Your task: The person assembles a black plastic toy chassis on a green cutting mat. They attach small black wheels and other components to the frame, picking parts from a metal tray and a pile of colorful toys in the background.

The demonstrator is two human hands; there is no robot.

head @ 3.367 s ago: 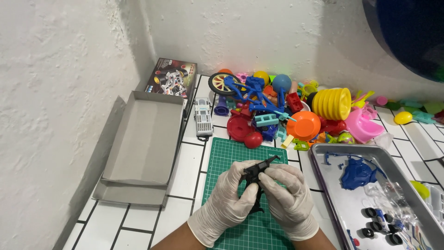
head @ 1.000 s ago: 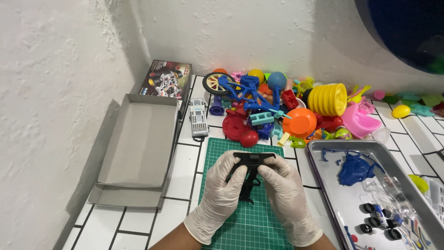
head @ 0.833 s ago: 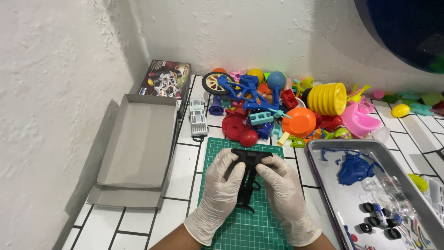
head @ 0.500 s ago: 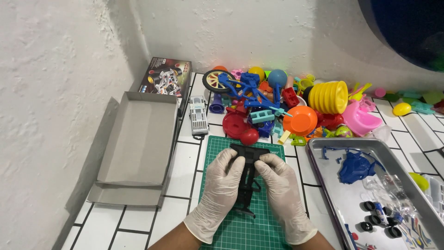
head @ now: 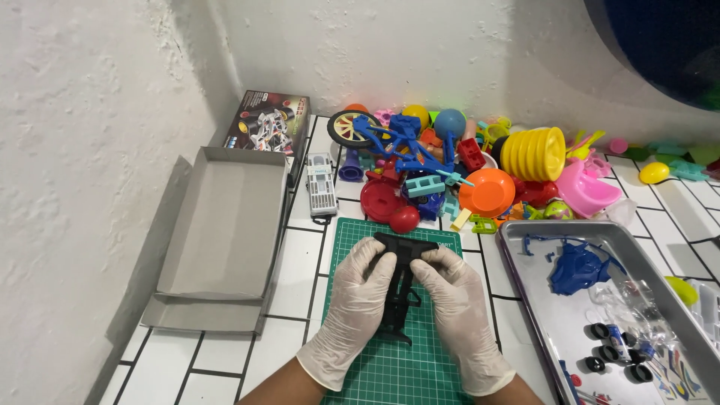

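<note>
Black toy frame [head: 400,281] turned from crosswise to upright since earlier | left hand [head: 358,300], right hand [head: 454,300]: fingers gripping its sides | location: over green mat [head: 390,367], beside metal tray [head: 525,247]

black toy frame [head: 400,279] turned from angled to flat, hands [head: 358,300] spread apart
</note>
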